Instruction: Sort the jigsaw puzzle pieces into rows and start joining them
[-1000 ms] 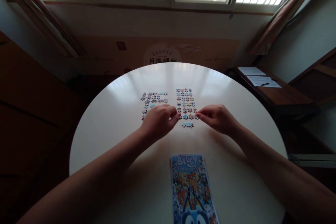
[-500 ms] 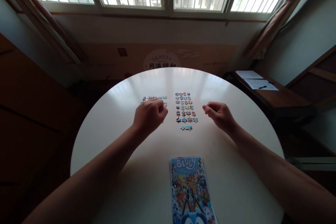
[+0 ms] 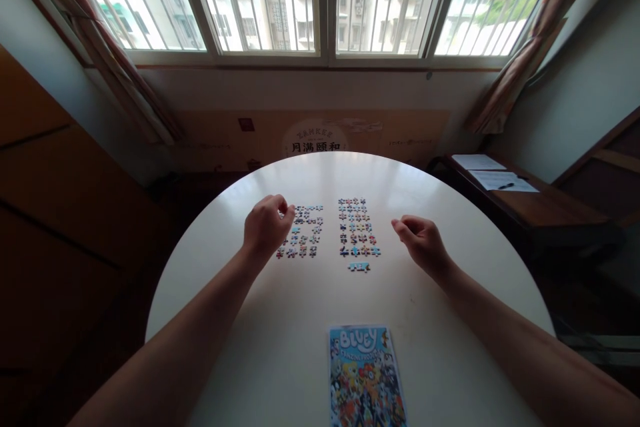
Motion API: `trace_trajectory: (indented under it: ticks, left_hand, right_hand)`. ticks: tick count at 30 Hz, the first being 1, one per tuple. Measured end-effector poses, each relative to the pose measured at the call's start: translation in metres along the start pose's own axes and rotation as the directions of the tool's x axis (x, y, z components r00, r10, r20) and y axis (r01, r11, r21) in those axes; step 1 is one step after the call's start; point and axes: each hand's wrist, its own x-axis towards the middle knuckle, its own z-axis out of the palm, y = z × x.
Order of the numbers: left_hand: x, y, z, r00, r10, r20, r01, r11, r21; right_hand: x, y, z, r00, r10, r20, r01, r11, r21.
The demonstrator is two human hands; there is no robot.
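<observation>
My left hand [image 3: 267, 230] is closed, its thumb and index finger curled together, over the left edge of a block of loose jigsaw pieces [image 3: 303, 240]. It covers some of them, and whether anything is inside the fingers is hidden. To the right, my right hand [image 3: 420, 237] is also closed, thumb against the fingers, beside a second block of pieces [image 3: 356, 227] laid in neat rows; its contents cannot be made out. Just below that block lies a short strip of joined jigsaw pieces [image 3: 359, 267]. Closer to me is a colourful Bluey picture sheet [image 3: 367, 373].
All of this lies on a round white table [image 3: 280, 360]. Beyond its far edge are a printed cardboard panel [image 3: 360, 127] and barred windows. A brown wooden bench [image 3: 550, 207] with papers [image 3: 503, 180] and a pen stands at the right.
My head has tilted up, so the scene sits lower. My left hand has moved left off part of the left block, showing more pieces. My right hand stays closed in about the same place.
</observation>
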Motion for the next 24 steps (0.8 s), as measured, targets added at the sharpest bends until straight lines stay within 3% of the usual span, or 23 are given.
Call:
trace_trajectory:
  ticks: [8, 15, 19, 24]
  left_hand:
    - [-0.003, -0.001, 0.015, 0.992, 0.126, -0.017, -0.125, 0.991, 0.057]
    - [0.032, 0.013, 0.02, 0.949, 0.184, 0.255, -0.232, 0.957, 0.175]
    - [0.062, 0.023, 0.032, 0.874, 0.141, 0.465, -0.298, 0.911, 0.285]
    - [0.088, 0.03, 0.052, 0.795, 0.132, 0.592, -0.36, 0.888, 0.285]
  right_hand:
    - [0.006, 0.014, 0.002, 0.996, -0.002, -0.088, 0.001, 1.0, -0.002]
    - [0.008, 0.017, 0.004, 0.992, 0.004, -0.124, -0.005, 1.0, -0.002]
    - [0.01, 0.018, 0.005, 0.992, 0.003, -0.124, -0.003, 1.0, -0.001]
    - [0.011, 0.018, 0.005, 0.991, 0.004, -0.132, -0.005, 1.0, -0.006]
